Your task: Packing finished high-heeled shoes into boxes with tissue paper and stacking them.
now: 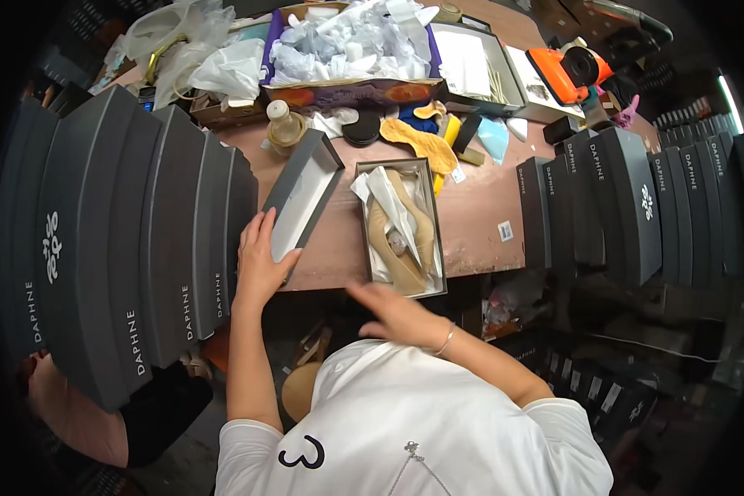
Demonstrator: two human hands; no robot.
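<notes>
Clock centred on the open shoe box (pixel 440 248), which sits on the desk (pixel 479 227) near its front edge. In it: a pair of beige shoes (pixel 422 227), white paper (pixel 396 202) between and over them, plus a small crumpled clear wad. Paper hides parts of both shoes.

Grey lid (pixel 302 211) at 9 o'clock, tilted, white inside showing. Left hand (pixel 260 263) at its near end: fingers partly spread along the outer side, thumb across the end, lid gripped between. Right hand (pixel 393 314) at 6 o'clock, just off the box's near end, motion-blurred; fingers loosely open, nothing visible in them.

Purple carton (pixel 351 93) between 11 and 12, heaped with crumpled whitish wrapping; bottom hidden. Grey tray (pixel 484 108) at 1 holds white sheets and thin sticks. Bottle (pixel 286 132) at 10, white cap, see-through, contents unclear. Black round tin (pixel 361 130) at 11, looks closed, inside not visible. Yellow cloth (pixel 422 145) at 12, partly over other pieces.

Closed dark boxes: left row (pixel 169 223) at 9, right row (pixel 624 202) at 3, contents hidden, outer ends lost in the dark rim. Another person's arm (pixel 78 413) at 8, mostly behind the left row. Boxes under the desk (pixel 591 384) at 4: too dark to sort.
</notes>
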